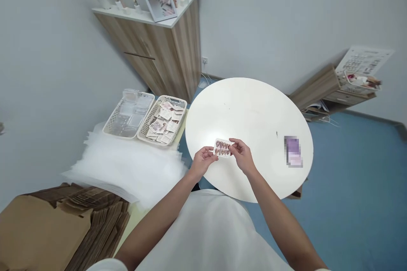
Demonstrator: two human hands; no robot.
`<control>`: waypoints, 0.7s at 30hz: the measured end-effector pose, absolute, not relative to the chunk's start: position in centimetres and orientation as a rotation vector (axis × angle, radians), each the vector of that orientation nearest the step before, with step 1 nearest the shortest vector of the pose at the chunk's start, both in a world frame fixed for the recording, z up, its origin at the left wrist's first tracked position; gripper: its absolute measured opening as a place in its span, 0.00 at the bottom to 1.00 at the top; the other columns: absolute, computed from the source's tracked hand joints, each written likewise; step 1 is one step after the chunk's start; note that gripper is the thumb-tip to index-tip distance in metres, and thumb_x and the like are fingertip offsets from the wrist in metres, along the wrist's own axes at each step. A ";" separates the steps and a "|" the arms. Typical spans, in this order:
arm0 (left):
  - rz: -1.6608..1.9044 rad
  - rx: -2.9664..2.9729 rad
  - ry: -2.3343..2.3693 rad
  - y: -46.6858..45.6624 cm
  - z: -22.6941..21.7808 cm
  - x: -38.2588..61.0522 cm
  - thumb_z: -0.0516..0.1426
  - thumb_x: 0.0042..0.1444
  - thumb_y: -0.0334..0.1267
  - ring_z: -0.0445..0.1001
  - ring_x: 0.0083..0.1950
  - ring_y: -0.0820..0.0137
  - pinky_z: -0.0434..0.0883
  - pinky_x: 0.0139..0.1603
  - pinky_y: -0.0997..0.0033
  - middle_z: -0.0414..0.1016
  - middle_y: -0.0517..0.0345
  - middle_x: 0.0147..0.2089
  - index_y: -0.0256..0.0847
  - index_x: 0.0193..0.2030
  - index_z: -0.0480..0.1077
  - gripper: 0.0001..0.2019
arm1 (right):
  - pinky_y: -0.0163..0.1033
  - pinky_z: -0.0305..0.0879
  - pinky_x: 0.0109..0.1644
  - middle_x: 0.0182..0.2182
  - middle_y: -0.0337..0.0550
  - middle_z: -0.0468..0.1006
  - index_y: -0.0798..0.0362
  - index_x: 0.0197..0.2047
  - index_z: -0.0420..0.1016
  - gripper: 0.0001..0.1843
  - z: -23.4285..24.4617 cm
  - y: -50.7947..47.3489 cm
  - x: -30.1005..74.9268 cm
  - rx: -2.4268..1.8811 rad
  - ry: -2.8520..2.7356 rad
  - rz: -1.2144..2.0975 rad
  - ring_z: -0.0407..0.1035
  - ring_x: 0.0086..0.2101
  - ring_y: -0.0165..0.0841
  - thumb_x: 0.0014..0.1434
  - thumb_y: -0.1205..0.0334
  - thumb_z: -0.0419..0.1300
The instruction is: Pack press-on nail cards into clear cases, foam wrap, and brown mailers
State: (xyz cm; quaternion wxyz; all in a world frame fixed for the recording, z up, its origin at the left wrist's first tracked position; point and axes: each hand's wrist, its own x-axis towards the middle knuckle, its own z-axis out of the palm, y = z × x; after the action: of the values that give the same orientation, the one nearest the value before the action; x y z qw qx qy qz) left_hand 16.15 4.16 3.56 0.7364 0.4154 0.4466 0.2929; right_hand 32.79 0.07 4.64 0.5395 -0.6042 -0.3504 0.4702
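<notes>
Nail card (223, 147) pinched between both hands near table edge (222, 190).

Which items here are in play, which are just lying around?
In hand: nail card, held between left hand and right hand.
Lying about: basket of cards, basket of clear packs, foam sheets, flat cardboard, blurred purple item on round table.

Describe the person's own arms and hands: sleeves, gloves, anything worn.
The left hand and the right hand are bare: no gloves. No watch or bracelet shows at either wrist; rings are too small to tell. The left forearm and right forearm are uncovered; a strip of white sleeve shows at the left arm's upper end. The top is plain white.
</notes>
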 end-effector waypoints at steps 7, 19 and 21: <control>0.562 1.151 0.958 1.5 3.7 21.5 0.57 0.46 0.43 0.71 0.33 0.74 0.67 0.38 0.70 0.71 0.60 0.30 0.40 0.43 0.67 0.17 | 0.36 0.61 0.31 0.23 0.34 0.65 0.51 0.43 0.68 0.17 3.7 -5.4 38.5 -1.441 -0.818 1.077 0.62 0.25 0.26 0.49 0.55 0.58; 0.530 1.151 0.969 -1.0 3.4 27.2 0.60 0.44 0.43 0.71 0.33 0.73 0.69 0.40 0.65 0.71 0.58 0.30 0.36 0.35 0.67 0.14 | 0.38 0.63 0.34 0.25 0.34 0.68 0.52 0.35 0.65 0.15 2.5 -11.0 42.5 -1.405 -0.665 1.165 0.69 0.25 0.28 0.45 0.55 0.61; 0.502 1.182 0.964 -1.3 3.4 27.4 0.59 0.45 0.44 0.71 0.33 0.73 0.69 0.40 0.66 0.71 0.57 0.31 0.36 0.37 0.67 0.15 | 0.38 0.63 0.34 0.23 0.33 0.67 0.52 0.36 0.66 0.16 2.3 -11.1 43.0 -1.420 -0.643 1.134 0.68 0.25 0.28 0.45 0.55 0.61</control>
State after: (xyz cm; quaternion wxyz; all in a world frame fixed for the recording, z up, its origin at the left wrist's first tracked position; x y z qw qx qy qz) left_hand 27.37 -1.27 3.40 0.6948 0.5295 0.4317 0.2248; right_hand 42.95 -11.14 2.32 0.5703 -0.6052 -0.2738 0.4833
